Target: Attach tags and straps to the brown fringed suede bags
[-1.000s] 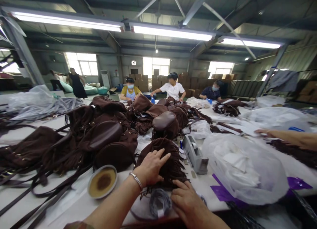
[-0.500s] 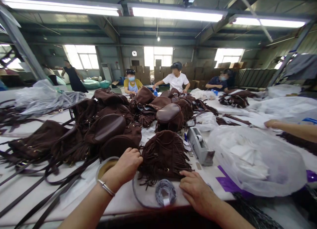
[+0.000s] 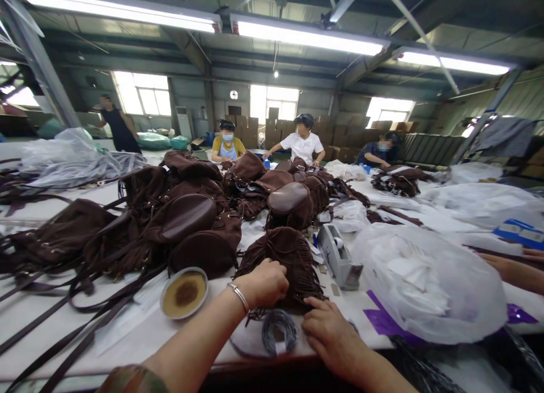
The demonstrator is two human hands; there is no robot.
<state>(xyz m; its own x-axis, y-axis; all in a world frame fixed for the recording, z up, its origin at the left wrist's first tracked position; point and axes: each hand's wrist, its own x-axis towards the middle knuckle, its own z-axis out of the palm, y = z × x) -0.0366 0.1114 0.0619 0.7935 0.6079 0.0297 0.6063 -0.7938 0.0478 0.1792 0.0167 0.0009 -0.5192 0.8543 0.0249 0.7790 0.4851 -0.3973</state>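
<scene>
A dark brown fringed bag [image 3: 293, 257] lies on the white table [image 3: 221, 347] in front of me. Over its lower middle is my left hand [image 3: 266, 282], its fingers curled together on the fringe; whatever they pinch is too small to name. My right hand [image 3: 329, 328] rests at the bag's lower right corner, fingers spread and touching the fringe, holding nothing. A coiled grey roll [image 3: 279, 332] sits between my hands at the near edge. To the left of my left forearm stands a round bowl [image 3: 184, 294] with yellowish-brown contents.
More brown bags [image 3: 182, 217] are heaped behind and left, with long straps trailing. A tape dispenser [image 3: 340, 257] and a large clear plastic bag [image 3: 429, 285] stand on the right. Another person's hand [image 3: 505, 268] is at the right edge. Several people are across the table.
My left hand has moved right, from the bag's left edge onto its middle, uncovering the bowl. My right hand stays near the lower right corner. The other person's arm at right is lower.
</scene>
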